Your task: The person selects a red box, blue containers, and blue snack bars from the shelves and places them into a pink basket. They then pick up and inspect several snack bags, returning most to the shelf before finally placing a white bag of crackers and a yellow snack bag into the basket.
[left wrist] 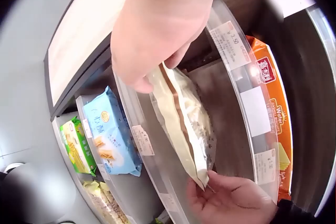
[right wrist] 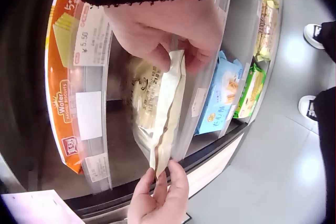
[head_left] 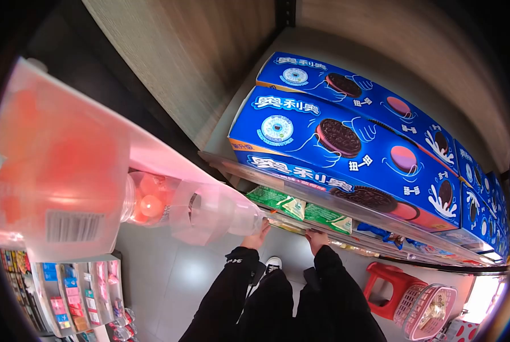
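A cream plastic food packet (left wrist: pixel 176 113) with a clear front and dark print lies in a shelf bay behind a clear plastic lip. What is inside looks pale, and its kind is hard to make out. My left hand (left wrist: pixel 163 29) pinches one end of its long sealed edge. At the other end, the right hand (right wrist: pixel 168 32) pinches the same edge between thumb and fingers. In the head view, both the left hand (head_left: pixel 257 235) and the right hand (head_left: pixel 317 239) reach in under the upper shelf, which hides the packet.
Orange wafer packs (left wrist: pixel 273 113) sit on one neighbouring shelf, with a blue biscuit pack (left wrist: pixel 111 132) and a green pack (left wrist: pixel 77 145) on another. Blue cookie boxes (head_left: pixel 340 137) fill the upper shelf. Pink plastic jars (head_left: pixel 72 165) stand close at left. A red stool (head_left: pixel 380 290) and pink basket (head_left: pixel 429 310) are at right.
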{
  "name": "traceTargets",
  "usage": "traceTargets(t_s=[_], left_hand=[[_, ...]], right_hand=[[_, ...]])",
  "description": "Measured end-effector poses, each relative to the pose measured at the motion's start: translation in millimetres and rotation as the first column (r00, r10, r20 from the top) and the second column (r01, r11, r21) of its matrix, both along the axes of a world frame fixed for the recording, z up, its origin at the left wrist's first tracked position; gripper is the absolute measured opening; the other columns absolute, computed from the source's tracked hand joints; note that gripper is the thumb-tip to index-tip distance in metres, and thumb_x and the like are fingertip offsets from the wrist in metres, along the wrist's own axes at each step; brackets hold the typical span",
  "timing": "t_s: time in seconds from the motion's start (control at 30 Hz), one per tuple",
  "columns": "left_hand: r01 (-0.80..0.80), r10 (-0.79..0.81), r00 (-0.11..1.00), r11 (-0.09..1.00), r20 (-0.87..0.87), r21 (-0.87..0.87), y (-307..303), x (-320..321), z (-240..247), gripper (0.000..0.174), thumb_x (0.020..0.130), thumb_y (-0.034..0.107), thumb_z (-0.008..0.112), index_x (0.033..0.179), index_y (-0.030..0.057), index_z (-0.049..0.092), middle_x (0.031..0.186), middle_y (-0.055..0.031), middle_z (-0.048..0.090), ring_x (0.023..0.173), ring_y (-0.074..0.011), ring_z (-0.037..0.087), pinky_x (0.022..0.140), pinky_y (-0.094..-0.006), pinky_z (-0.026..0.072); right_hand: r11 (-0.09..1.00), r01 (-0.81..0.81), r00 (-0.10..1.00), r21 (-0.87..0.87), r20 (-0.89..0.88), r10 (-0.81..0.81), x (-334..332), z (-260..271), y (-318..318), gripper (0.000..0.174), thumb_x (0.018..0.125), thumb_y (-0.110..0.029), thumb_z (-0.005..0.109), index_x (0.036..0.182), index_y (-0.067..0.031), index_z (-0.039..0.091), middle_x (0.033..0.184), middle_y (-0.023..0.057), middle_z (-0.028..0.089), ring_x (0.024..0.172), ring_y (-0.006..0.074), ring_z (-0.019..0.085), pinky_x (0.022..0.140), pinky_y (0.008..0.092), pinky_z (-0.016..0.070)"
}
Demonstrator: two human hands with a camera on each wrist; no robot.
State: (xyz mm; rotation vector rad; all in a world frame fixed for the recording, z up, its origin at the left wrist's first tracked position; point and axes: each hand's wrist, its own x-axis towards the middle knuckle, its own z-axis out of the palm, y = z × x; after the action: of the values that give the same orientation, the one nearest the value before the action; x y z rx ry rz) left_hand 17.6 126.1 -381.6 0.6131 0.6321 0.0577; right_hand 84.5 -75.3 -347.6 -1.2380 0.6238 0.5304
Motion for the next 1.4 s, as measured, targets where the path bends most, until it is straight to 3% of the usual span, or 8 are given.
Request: traceTargets(t_s=[0.17, 0.3, 0.43, 0.5, 0.7, 1.07, 1.23, 1.4], left_hand=[[0.035, -0.038, 0.995, 0.999, 0.094, 0.035, 9, 0, -20, 0.034, 0.075, 0.016, 0.058, 0.104, 0.0071, 0.043, 0.103, -0.0062, 0.049, 0.101, -0.0235, 0.046, 0.089, -0.0382, 0.0338], [-0.064, 0.070, 0.991, 0.996, 0.114, -0.063, 3, -5, 0, 0.036, 0.074, 0.011, 0.057, 0.105, 0.0053, 0.041, 0.104, -0.0073, 0.048, 0.099, -0.0241, 0.047, 0.089, -0.0410, 0.0330], [-0.106, 0.086, 0.982, 0.988, -0.167, -0.115, -9, -12, 50, 0.036, 0.066, -0.006, 0.055, 0.099, 0.0049, 0.045, 0.094, -0.0113, 0.050, 0.096, -0.0265, 0.047, 0.086, -0.0373, 0.0363], [0.154, -0.157, 0.971, 0.988, -0.179, -0.030, -13, -38, 59, 0.045, 0.071, 0.001, 0.056, 0.111, 0.0001, 0.037, 0.104, -0.0112, 0.047, 0.094, -0.0207, 0.048, 0.083, -0.0371, 0.0392], [0.415, -0.427, 0.886, 0.904, -0.179, -0.103, -21, -104, 92, 0.036, 0.074, 0.005, 0.051, 0.108, -0.0028, 0.040, 0.095, -0.0163, 0.053, 0.084, -0.0259, 0.055, 0.075, -0.0309, 0.0451], [0.586, -0.582, 0.791, 0.809, -0.189, -0.038, -69, -104, 137, 0.029, 0.079, 0.005, 0.049, 0.106, -0.0014, 0.044, 0.101, -0.0134, 0.049, 0.092, -0.0244, 0.049, 0.079, -0.0359, 0.0407], [0.687, -0.604, 0.687, 0.720, -0.405, 0.092, -160, -60, 157, 0.054, 0.075, 0.007, 0.053, 0.121, 0.0011, 0.025, 0.109, -0.0168, 0.046, 0.098, -0.0310, 0.045, 0.084, -0.0424, 0.0381], [0.818, -0.777, 0.574, 0.561, -0.260, 0.130, -296, -34, 197, 0.025, 0.077, 0.006, 0.045, 0.102, 0.0013, 0.044, 0.092, -0.0149, 0.053, 0.080, -0.0269, 0.054, 0.069, -0.0350, 0.0463]], right_hand=[[0.939, -0.213, 0.957, -0.272, 0.136, 0.256, 9, -62, 2, 0.013, 0.071, 0.000, 0.052, 0.083, -0.0052, 0.052, 0.076, 0.0021, 0.052, 0.065, 0.0130, 0.047, 0.061, 0.0260, 0.0397], [0.829, -0.432, 0.872, -0.355, 0.069, 0.484, 8, -6, 11, 0.022, 0.069, -0.003, 0.055, 0.090, -0.0038, 0.054, 0.077, 0.0026, 0.054, 0.065, 0.0127, 0.047, 0.061, 0.0265, 0.0394], [0.851, -0.432, 0.879, -0.299, 0.073, 0.471, -11, -4, 0, 0.042, 0.067, -0.004, 0.057, 0.107, -0.0024, 0.047, 0.098, 0.0093, 0.052, 0.088, 0.0180, 0.048, 0.072, 0.0286, 0.0406], [0.845, -0.490, 0.858, -0.214, 0.052, 0.511, -26, 7, -20, 0.056, 0.066, -0.005, 0.057, 0.119, -0.0052, 0.037, 0.116, 0.0131, 0.041, 0.096, 0.0221, 0.047, 0.079, 0.0326, 0.0386], [0.698, -0.716, 0.692, -0.010, -0.146, 0.707, -92, 70, -104, 0.033, 0.076, -0.015, 0.055, 0.108, -0.0092, 0.048, 0.097, 0.0007, 0.053, 0.089, 0.0095, 0.048, 0.075, 0.0247, 0.0395], [0.865, -0.489, 0.861, -0.111, 0.099, 0.499, -127, 130, -239, 0.035, 0.079, -0.024, 0.051, 0.109, -0.0067, 0.047, 0.096, 0.0016, 0.053, 0.086, 0.0106, 0.049, 0.071, 0.0241, 0.0406], [0.936, -0.308, 0.899, -0.168, 0.270, 0.345, -145, 155, -327, 0.035, 0.075, -0.020, 0.052, 0.107, -0.0050, 0.048, 0.086, 0.0024, 0.055, 0.075, 0.0097, 0.052, 0.064, 0.0247, 0.0417], [0.987, 0.044, 0.911, -0.156, 0.412, 0.024, -187, 166, -450, 0.029, 0.078, -0.020, 0.052, 0.103, -0.0047, 0.050, 0.083, 0.0020, 0.055, 0.074, 0.0094, 0.052, 0.064, 0.0237, 0.0427]])
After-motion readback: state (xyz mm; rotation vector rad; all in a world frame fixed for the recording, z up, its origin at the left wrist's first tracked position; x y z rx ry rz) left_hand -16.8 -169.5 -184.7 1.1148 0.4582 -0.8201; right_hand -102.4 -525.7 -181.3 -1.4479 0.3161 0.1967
